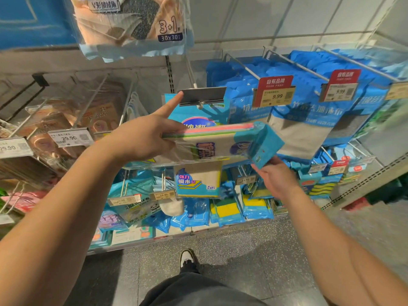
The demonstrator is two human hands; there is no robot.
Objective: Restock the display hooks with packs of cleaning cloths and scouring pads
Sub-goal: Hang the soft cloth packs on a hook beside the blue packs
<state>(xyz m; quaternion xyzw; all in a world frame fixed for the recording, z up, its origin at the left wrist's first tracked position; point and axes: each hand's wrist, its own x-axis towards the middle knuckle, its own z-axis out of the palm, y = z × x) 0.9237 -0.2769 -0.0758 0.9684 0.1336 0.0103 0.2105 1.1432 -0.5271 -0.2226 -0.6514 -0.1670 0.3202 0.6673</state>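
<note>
While the left hand [141,138] pinches one end of a pack of cleaning cloths [212,142] with its forefinger pointing straight at a blank price-tag holder [202,96], the right hand [276,177] grips the pack's blue header end from below. The pack lies flat between both grips, before the display hooks [242,67].

Cloth pack [212,142]: clear wrap, blue header, pastel cloth edges; held flat, horiz, before blue-pack hooks [293,62].
</note>
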